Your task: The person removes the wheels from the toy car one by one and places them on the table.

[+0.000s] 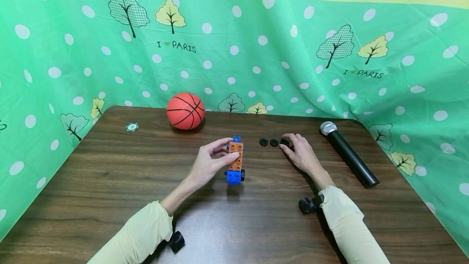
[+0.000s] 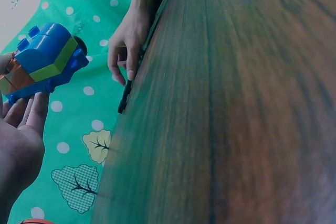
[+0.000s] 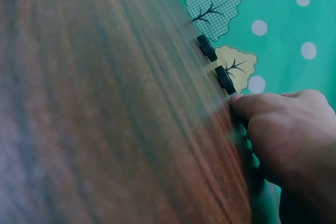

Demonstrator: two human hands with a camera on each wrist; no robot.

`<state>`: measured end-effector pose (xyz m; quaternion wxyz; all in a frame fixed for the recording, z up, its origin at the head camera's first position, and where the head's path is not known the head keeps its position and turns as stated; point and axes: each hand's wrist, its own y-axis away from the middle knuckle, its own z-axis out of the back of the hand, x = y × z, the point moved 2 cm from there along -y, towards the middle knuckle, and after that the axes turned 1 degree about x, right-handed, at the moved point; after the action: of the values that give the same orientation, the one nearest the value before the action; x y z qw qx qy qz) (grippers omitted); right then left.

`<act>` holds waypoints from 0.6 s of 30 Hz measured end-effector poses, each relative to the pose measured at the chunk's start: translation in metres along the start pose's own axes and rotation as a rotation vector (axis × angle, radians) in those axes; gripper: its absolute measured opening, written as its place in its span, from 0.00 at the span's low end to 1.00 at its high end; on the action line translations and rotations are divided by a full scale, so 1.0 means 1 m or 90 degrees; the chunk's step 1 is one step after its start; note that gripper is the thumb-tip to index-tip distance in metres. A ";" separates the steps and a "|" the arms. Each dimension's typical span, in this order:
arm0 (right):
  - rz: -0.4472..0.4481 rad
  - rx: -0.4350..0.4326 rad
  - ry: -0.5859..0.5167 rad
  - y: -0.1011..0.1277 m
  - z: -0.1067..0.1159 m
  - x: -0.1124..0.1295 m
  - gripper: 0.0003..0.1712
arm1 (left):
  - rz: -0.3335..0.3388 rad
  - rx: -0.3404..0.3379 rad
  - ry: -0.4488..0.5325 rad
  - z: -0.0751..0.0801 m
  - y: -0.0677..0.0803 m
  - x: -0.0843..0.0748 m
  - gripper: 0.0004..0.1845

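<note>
My left hand [image 1: 208, 163] holds a toy block car [image 1: 236, 164] above the table, thumb on its studded orange top and fingers behind. The car has blue ends and a green layer, which shows in the left wrist view. One black wheel [image 1: 243, 175] sits on the right of its near end; a blue axle pokes out at the far end with no wheel on its tips. Over at the right, my right hand [image 1: 301, 153] pinches a black toy wheel [image 1: 283, 142] at the tabletop. Two more loose wheels, a left one [image 1: 264, 142] and a middle one [image 1: 274, 143], lie beside it.
A red basketball [image 1: 185, 111] stands at the back of the wooden table [image 1: 110, 199]. Left of it lies a poker chip [image 1: 132, 127]. On the right lies a black microphone [image 1: 349, 155]. A green dotted cloth [image 1: 234, 64] hangs behind the table.
</note>
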<state>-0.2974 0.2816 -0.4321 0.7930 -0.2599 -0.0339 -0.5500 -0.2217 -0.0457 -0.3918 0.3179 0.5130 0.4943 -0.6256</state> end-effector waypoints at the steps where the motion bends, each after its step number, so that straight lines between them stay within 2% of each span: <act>1: 0.000 -0.001 0.000 0.000 0.000 0.000 0.19 | 0.000 -0.001 0.000 0.000 0.000 0.000 0.24; 5: -0.016 -0.002 -0.014 0.002 0.001 0.000 0.22 | 0.000 -0.002 -0.004 -0.001 0.000 0.001 0.24; 9: -0.069 -0.015 -0.058 0.003 0.006 0.004 0.27 | -0.004 0.000 -0.005 -0.001 -0.001 0.001 0.24; 12: -0.101 -0.041 -0.091 0.004 0.010 0.010 0.28 | -0.003 -0.019 -0.001 0.001 -0.001 0.002 0.24; 15: -0.094 -0.067 -0.117 0.005 0.013 0.023 0.26 | 0.002 -0.047 0.006 0.003 -0.001 0.002 0.24; 18: -0.062 -0.073 -0.170 0.009 0.015 0.044 0.21 | 0.009 -0.059 0.012 0.004 -0.001 0.003 0.25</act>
<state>-0.2692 0.2530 -0.4079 0.7379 -0.3735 -0.1205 -0.5491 -0.2251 -0.0486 -0.3941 0.3414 0.5072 0.5221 -0.5947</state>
